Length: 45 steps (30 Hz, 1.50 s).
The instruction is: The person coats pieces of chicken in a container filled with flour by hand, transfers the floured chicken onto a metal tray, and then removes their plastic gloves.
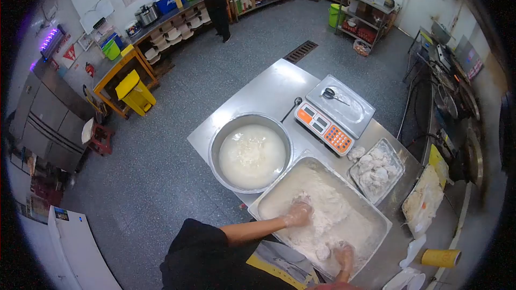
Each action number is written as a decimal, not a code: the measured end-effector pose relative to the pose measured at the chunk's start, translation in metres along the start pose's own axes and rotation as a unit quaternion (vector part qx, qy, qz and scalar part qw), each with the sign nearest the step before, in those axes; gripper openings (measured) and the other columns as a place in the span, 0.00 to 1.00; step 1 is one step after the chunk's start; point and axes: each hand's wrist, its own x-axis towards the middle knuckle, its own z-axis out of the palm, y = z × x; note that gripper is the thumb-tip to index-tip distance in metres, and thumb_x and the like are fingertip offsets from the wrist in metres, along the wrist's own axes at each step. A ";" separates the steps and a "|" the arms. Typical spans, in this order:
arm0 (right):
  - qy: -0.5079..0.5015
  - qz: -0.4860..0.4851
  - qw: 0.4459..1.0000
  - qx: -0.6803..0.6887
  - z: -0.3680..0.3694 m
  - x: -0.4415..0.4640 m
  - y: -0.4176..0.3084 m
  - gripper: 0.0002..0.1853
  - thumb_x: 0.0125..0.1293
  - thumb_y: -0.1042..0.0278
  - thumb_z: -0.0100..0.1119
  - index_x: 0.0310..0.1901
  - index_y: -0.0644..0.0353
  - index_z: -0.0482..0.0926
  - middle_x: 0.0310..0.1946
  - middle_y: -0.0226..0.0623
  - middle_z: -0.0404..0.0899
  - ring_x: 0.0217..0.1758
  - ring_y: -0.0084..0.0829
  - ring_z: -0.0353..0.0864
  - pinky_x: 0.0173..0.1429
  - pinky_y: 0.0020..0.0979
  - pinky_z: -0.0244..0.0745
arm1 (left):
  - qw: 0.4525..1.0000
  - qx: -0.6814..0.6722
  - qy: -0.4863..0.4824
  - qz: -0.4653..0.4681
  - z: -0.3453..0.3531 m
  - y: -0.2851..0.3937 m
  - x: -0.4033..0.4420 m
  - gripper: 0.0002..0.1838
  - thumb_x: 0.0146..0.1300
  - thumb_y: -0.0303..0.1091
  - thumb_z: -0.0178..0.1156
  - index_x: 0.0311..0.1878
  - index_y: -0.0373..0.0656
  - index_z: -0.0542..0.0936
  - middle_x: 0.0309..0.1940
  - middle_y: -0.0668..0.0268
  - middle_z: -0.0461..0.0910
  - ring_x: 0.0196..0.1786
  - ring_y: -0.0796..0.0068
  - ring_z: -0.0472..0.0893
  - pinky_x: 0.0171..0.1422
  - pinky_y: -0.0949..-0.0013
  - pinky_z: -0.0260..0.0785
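A rectangular metal tray [382, 240] in front of me holds a heap of white flour [326, 204]. My left hand [299, 213] is in the flour near the tray's left side, its floury fingers partly buried, so their closure is unclear. Nearer the front right corner, my right hand [344, 256] rests in the flour with its coated fingers stretched out and apart. A flour-covered lump [323, 251] lies just left of my right hand; what is under its coating is hidden.
A round metal pot [212, 157] of cloudy liquid stands left of the tray. Behind are a digital scale [325, 129] with scissors [334, 95] on it, and a ladle [292, 109]. A smaller tray [378, 172] holds floured pieces. A person [215, 2] stands by the far counter.
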 end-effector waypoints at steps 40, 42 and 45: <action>0.056 -0.100 0.993 -0.018 0.013 -0.013 -0.007 0.11 0.53 0.68 0.58 0.39 0.59 0.75 0.32 0.41 0.76 0.35 0.37 0.74 0.45 0.36 0.70 | 0.984 -0.019 -0.024 0.176 -0.070 -0.018 -0.011 0.05 0.53 0.32 0.54 0.30 0.41 0.76 0.26 0.55 0.73 0.32 0.58 0.74 0.39 0.58 0.67; 0.030 -0.075 0.997 -0.010 0.002 -0.018 -0.022 0.12 0.54 0.66 0.56 0.40 0.60 0.75 0.32 0.45 0.75 0.35 0.40 0.74 0.43 0.37 0.70 | 0.970 -0.029 -0.003 0.240 -0.084 -0.011 -0.005 0.04 0.54 0.31 0.53 0.30 0.42 0.75 0.25 0.57 0.72 0.31 0.59 0.74 0.38 0.59 0.67; 0.002 -0.039 0.999 0.017 -0.015 -0.027 -0.029 0.13 0.56 0.63 0.54 0.41 0.62 0.74 0.33 0.52 0.75 0.35 0.44 0.74 0.41 0.39 0.70 | 0.958 -0.059 -0.023 0.278 -0.143 0.037 0.009 0.05 0.57 0.31 0.52 0.30 0.42 0.74 0.24 0.59 0.72 0.32 0.60 0.74 0.36 0.59 0.67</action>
